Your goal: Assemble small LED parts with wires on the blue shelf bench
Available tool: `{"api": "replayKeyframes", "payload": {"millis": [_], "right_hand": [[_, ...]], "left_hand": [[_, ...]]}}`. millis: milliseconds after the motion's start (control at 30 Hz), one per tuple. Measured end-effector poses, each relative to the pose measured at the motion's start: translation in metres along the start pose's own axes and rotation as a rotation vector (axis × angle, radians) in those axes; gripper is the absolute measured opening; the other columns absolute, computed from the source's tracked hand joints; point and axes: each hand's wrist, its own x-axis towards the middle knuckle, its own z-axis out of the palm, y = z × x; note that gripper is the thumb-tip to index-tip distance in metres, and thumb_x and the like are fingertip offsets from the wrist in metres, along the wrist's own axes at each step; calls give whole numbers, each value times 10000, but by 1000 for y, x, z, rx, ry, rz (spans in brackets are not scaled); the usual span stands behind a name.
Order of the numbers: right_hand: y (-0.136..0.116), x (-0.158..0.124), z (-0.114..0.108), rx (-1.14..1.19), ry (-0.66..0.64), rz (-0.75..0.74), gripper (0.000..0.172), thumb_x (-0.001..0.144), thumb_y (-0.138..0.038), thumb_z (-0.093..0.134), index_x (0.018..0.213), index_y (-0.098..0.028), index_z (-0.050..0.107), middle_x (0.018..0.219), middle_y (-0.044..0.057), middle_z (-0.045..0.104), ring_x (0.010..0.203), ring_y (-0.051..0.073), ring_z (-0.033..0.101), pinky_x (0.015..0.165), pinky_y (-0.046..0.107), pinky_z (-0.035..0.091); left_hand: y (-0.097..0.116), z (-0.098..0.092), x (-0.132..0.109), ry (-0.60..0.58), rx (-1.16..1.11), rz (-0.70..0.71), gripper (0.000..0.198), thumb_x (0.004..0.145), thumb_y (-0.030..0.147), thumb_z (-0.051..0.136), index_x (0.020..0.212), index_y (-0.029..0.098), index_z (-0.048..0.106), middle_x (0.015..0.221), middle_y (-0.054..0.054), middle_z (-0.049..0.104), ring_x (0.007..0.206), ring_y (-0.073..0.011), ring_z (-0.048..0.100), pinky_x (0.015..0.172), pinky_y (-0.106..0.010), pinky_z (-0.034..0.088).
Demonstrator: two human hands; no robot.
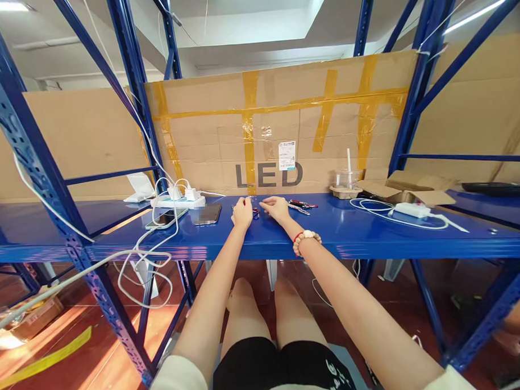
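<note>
My left hand point(242, 213) is closed above the blue shelf top, its fingers pinched together; whatever may be in them is too small to make out. Facing it, my right hand point(276, 209) has its fingers bent and drawn together, pointing left, and I cannot make out anything in them. A small dark and red item point(255, 213) lies on the shelf between the two hands, its kind unclear. Just right of my right hand lie several slim pen-like tools point(302, 205), red, dark and silver. Beads and a red cord circle my right wrist.
To the left are a dark phone point(207, 214), another phone point(167, 219) and a white power strip point(179, 201) with hanging cables. A plastic cup with a straw point(348, 177), a white adapter point(413, 210) and its coiled cable stand right. Cardboard point(207, 145) walls the back; blue posts flank me.
</note>
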Motion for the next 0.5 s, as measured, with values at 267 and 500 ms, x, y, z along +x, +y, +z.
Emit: {"api": "replayKeyframes", "payload": {"millis": [267,500], "right_hand": [[0,-2,-3,290,-71,86,300,593,-413,713,619,-119,659,608,38,635,467,66,487,425,174,421],[-4,-3,-6,419,-75,186,335,610,-451,699,589,-122,641,547,12,591,431,39,441,441,162,418]], "left_hand": [[0,1,2,8,22,17,231,763,444,410,773,250,536,863,-26,655,911,-230,571,779,-350,395],[-6,7,7,-81,20,102,244,736,451,449,767,257,595,812,-1,650,826,-208,571,734,-328,394]]}}
